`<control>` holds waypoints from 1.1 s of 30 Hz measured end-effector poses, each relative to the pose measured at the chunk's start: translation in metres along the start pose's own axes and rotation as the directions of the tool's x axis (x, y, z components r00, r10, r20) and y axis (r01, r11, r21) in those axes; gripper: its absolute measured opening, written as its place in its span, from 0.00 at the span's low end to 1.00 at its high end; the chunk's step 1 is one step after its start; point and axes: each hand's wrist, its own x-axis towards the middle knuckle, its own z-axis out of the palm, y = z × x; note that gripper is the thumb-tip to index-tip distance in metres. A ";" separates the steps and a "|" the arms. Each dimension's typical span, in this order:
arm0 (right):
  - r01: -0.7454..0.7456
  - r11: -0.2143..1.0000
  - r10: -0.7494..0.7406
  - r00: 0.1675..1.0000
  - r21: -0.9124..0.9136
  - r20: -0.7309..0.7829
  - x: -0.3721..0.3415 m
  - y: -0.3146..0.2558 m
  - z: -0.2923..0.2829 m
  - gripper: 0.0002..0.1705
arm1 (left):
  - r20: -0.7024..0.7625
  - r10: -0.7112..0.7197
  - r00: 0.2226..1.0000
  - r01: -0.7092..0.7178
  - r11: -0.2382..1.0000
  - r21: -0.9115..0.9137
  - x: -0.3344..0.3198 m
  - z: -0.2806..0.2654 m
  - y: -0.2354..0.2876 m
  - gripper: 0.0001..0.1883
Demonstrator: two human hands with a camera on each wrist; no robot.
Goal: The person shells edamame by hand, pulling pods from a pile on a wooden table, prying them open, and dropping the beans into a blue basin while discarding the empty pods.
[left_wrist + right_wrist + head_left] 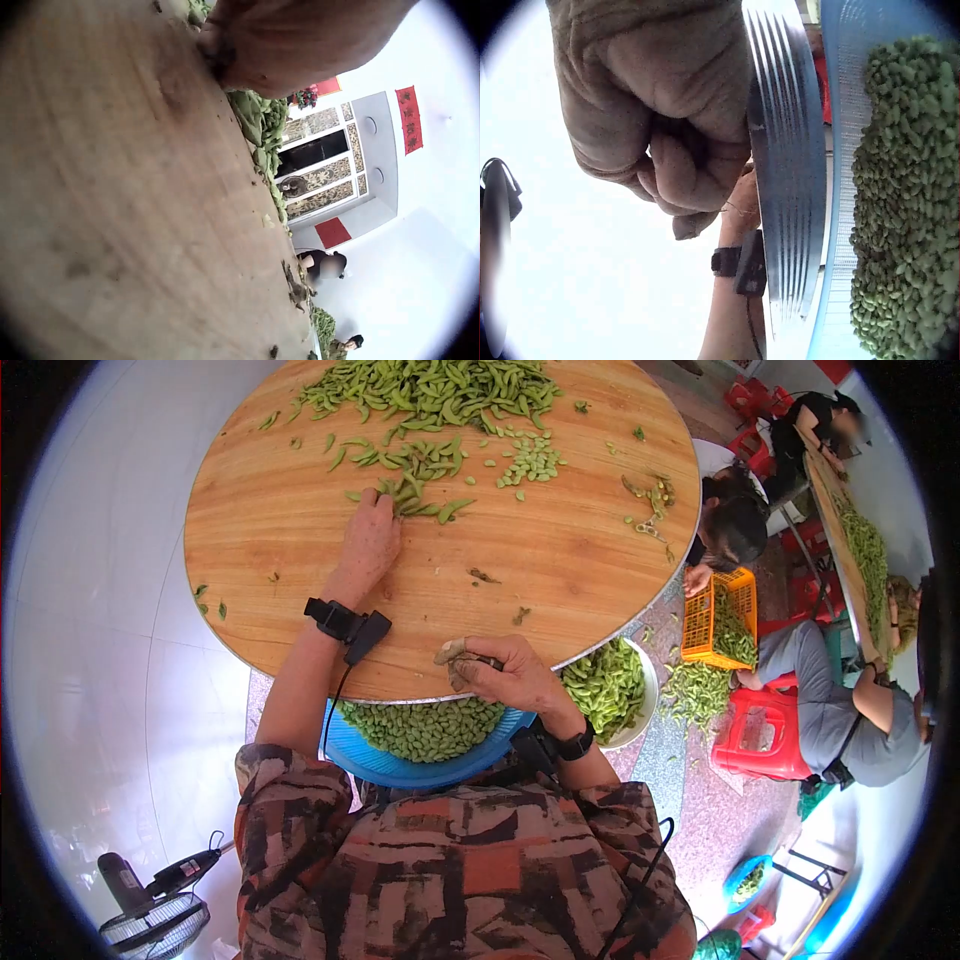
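Observation:
In the head view my left hand point(372, 538) reaches over the round wooden table point(330, 600), fingers bent down at the near end of a trail of green soybean pods point(430, 460). In the left wrist view that hand point(300, 45) is blurred and its fingertips are hidden, so I cannot tell whether it pinches a pod. My right hand point(505, 668) is over the table's near edge, thumb and fingers curled, fingertips darkly soiled; no bean or pod shows in it. Below that edge, a blue basket point(350, 753) holds many shelled beans point(425, 730).
A large pod pile point(430, 390) lies at the table's far side, with loose shelled beans point(530, 458) nearby. Pods fill a white basin point(648, 710) at right. Beyond are an orange crate point(710, 625), a red stool point(760, 735) and seated people. A fan point(155, 925) stands lower left.

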 end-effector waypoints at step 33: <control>0.091 0.985 -0.039 0.945 0.145 -0.325 0.014 -0.007 0.012 0.07 | -0.042 -0.105 0.994 0.064 0.828 -0.557 -0.123 -0.041 0.107 0.04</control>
